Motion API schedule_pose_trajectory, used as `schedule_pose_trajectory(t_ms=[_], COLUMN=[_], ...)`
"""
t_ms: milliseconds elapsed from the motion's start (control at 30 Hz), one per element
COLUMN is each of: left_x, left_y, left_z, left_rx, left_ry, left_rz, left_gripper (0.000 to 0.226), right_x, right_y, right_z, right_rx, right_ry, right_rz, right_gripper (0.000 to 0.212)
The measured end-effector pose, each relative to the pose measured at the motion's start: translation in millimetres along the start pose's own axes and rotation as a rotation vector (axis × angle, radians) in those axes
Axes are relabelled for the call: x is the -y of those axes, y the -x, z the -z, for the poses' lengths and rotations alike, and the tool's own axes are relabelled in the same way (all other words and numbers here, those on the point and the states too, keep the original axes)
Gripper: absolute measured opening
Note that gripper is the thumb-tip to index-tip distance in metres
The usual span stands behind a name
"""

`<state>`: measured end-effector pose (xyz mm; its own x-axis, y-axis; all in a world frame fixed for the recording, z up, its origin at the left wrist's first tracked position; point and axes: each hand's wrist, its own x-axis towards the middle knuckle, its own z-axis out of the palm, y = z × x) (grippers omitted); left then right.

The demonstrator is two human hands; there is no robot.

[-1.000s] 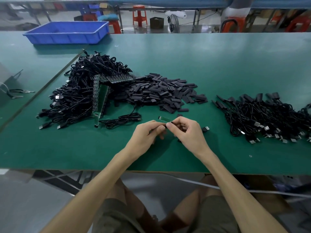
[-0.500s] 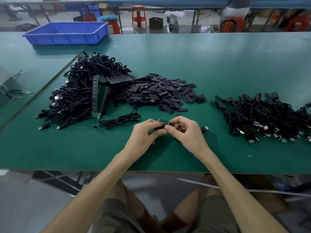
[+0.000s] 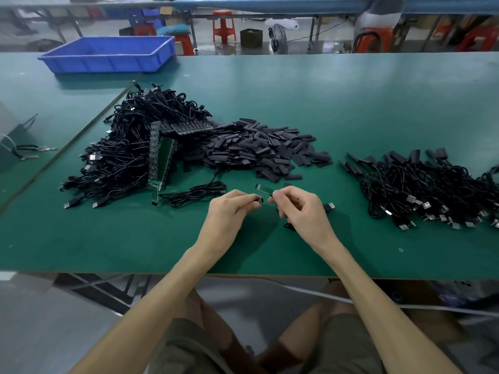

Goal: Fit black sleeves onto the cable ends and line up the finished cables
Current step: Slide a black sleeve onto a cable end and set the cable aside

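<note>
I read: right hand (image 3: 299, 211) pinches green cable end (image 3: 263, 189), long axis pointing far-left | left hand (image 3: 229, 211) pinches black sleeve (image 3: 258, 203) just near-left of that end, seemingly apart

Forearms extended, left hand (image 3: 229, 211) and right hand (image 3: 301, 211) nearly meet, fingers pinching.

A blue bin (image 3: 108, 54) sits on the green table (image 3: 351, 103) at ten o'clock. Red stools (image 3: 224, 25) and a small fan (image 3: 278, 41) stand behind, at twelve o'clock.
</note>
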<state>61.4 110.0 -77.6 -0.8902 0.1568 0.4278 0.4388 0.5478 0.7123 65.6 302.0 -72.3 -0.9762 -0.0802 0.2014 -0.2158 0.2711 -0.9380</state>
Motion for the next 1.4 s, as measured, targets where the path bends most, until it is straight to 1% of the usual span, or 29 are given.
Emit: schedule_pose_trajectory(t_ms=[67,267,333,533,667,833,967,1167,1300,1400], left_x=[-0.2,2.0,2.2,2.6,1.0,-2.3,-3.8,-2.5,-1.3,0.3], left_y=[0.3,-1.3,-2.0,-0.8,0.6,4.0,3.6,2.5,2.2,1.1], left_z=[-0.3,3.6,3.8,3.4,2.1,2.1,1.0,2.4,3.2,3.7], left_rx=[-0.002,-0.109,-0.122,-0.143,-0.128,-0.106,-0.101,-0.088,-0.066,-0.064], left_ry=[0.027,0.206,0.226,0.223,0.195,0.097,0.025,0.025,-0.026,-0.022], left_rz=[0.018,0.165,0.175,0.148,0.118,0.051,0.039,-0.028,-0.088,-0.099], left_gripper=[0.017,0.011,0.010,0.014,0.020,0.022,0.022,0.033,0.034,0.035], right_x=[0.9,1.6,1.3,2.0,1.5,1.3,1.7,2.7,1.1,0.9], right_y=[-0.1,0.4,0.3,-0.3,0.2,0.2,0.1,1.1,1.3,0.7], right_z=[-0.1,2.1,2.0,1.1,2.4,1.7,1.6,3.1,3.8,3.8], right_rx=[-0.012,-0.009,-0.007,-0.006,-0.017,-0.017,0.005,0.058,0.075,0.085], right_ry=[0.006,0.003,0.012,0.016,-0.004,-0.009,0.004,0.011,-0.003,-0.009], right_rz=[0.000,0.002,-0.004,-0.012,-0.012,-0.009,-0.011,-0.011,-0.023,-0.026], right_gripper=[0.027,0.027,0.028,0.029,0.030,0.031,0.030,0.030,0.029,0.029])
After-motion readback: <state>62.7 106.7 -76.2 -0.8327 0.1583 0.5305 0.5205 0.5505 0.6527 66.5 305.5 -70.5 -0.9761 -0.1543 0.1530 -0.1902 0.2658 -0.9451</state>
